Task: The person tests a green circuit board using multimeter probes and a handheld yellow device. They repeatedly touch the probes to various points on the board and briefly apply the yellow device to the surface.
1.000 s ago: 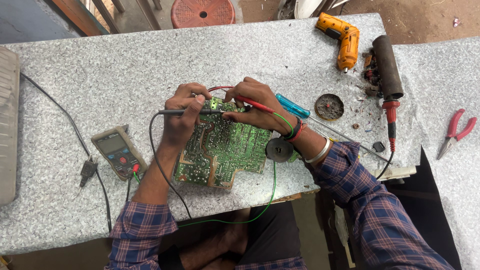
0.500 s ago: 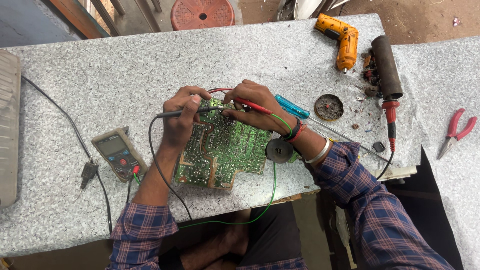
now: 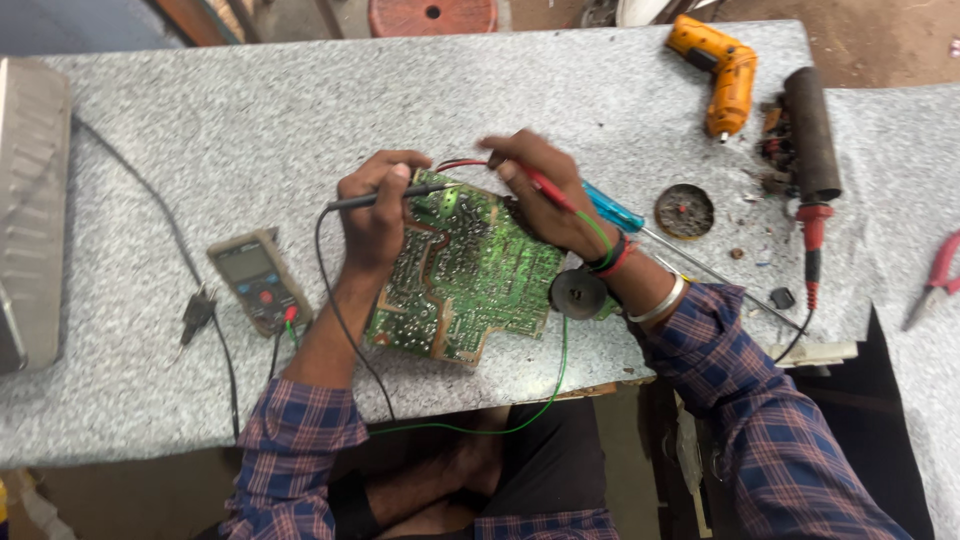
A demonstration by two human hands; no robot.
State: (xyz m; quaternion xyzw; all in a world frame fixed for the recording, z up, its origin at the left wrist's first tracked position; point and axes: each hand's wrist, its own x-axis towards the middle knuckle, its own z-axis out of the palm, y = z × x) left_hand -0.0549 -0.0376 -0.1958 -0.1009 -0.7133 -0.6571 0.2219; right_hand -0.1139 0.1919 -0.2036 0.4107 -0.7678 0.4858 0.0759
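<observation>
Green circuit board [image 3: 455, 275] lies solder side up near the front edge of the grey speckled bench [image 3: 250, 120], betw. both forearms, tilted a bit w/ its far corner under the hands. Left hand [image 3: 375, 210] has its fingers closed round a black probe [image 3: 385, 195], tip laid on the board's top-left corner. Right hand [image 3: 540, 195] has fingers pinched on a red probe [image 3: 545, 185], tip down on the far edge of the board; the heel of that hand seems to rest on the board too. Black lead [image 3: 330, 290] and green wire [image 3: 545, 390] loop off the front edge toward the lap.

Handling, as a guess: board is light, stiff, flat, but fragile — solder joints and parts underneath won't like flexing or pressure. Best held by bare edges or corners, not the face. It likely sits uneven on its parts, so it may rock. Probes are thin, light, slick plastic; pen-style grip near the tip looks right.

Outward: a round black part [image 3: 578, 293] touches the board's right edge. Multimeter [image 3: 258, 280] lies left of the left arm, near. Blue-handled screwdriver [image 3: 615, 210] just behind the right wrist. Further right: small round tin [image 3: 684, 211], red-handled tool [image 3: 812, 250], dark cylinder [image 3: 810, 135], orange drill [image 3: 722, 75]. Red pliers [image 3: 935, 280] well apart at far right.
</observation>
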